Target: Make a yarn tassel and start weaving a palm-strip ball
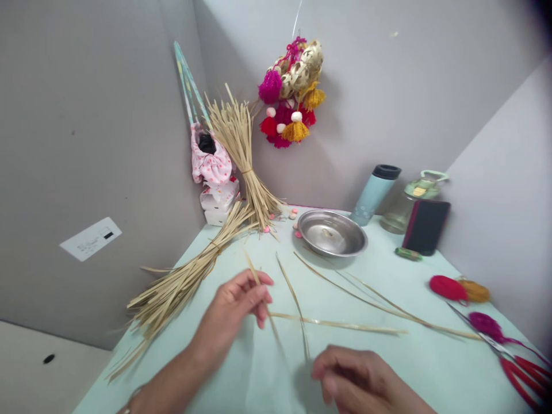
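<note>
A narrow straw strip (275,329) is pinched between the thumb and fingers of my left hand (239,305), slanting down toward me. Another pale strip (340,325) runs sideways across the table from behind those fingers; whether they hold it too is unclear. My right hand (362,376) is low in the view, slightly blurred, its fingers curled together. A curved strip (295,299) ends close by its fingertips, but I cannot see whether they grip it. Two longer strips (388,307) lie to the right, meeting toward their right ends.
Tied straw bundles lie at left (185,287) and lean in the corner (241,155). Behind stand a steel bowl (332,248), blue tumbler (373,195), green-lidded bottle (394,214) and phone (426,227). Yarn (448,287) and red-handled scissors (502,349) are at right. Tasselled ornaments (297,80) hang above.
</note>
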A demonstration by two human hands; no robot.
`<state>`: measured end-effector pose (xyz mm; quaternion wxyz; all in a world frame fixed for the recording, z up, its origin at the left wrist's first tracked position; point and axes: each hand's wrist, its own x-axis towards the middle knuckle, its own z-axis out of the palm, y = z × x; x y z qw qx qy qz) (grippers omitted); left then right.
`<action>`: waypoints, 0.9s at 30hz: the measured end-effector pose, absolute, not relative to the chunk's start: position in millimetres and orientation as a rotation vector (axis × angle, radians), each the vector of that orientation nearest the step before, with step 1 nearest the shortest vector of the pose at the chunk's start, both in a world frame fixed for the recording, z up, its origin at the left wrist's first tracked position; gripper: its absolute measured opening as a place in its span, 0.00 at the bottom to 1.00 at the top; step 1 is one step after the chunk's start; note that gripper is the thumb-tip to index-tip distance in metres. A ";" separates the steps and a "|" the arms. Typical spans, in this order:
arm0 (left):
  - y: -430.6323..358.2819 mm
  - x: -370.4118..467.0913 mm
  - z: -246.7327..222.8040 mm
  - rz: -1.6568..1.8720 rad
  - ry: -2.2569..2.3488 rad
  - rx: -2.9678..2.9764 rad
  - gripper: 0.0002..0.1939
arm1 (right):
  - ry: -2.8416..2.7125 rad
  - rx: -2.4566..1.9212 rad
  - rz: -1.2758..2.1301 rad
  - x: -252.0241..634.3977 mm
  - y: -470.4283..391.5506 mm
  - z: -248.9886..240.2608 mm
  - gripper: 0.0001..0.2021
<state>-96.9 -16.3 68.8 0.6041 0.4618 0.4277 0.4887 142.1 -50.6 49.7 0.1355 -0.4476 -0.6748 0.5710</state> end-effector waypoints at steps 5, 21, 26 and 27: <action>2.7 -157.9 77.5 1.320 1.222 1.174 0.13 | -2.400 -1.144 0.602 142.9 -28.1 19.8 0.11; 46.2 -160.1 7.5 0.909 1.388 1.467 0.07 | -2.645 -1.115 0.390 154.9 -8.1 -12.7 0.22; 60.8 -123.7 20.3 0.690 1.128 1.475 0.07 | -2.621 -1.081 0.390 154.0 -7.3 -13.7 0.22; 62.7 -115.7 24.3 0.647 1.074 1.481 0.07 | -2.621 -1.075 0.390 153.5 -7.1 -13.3 0.22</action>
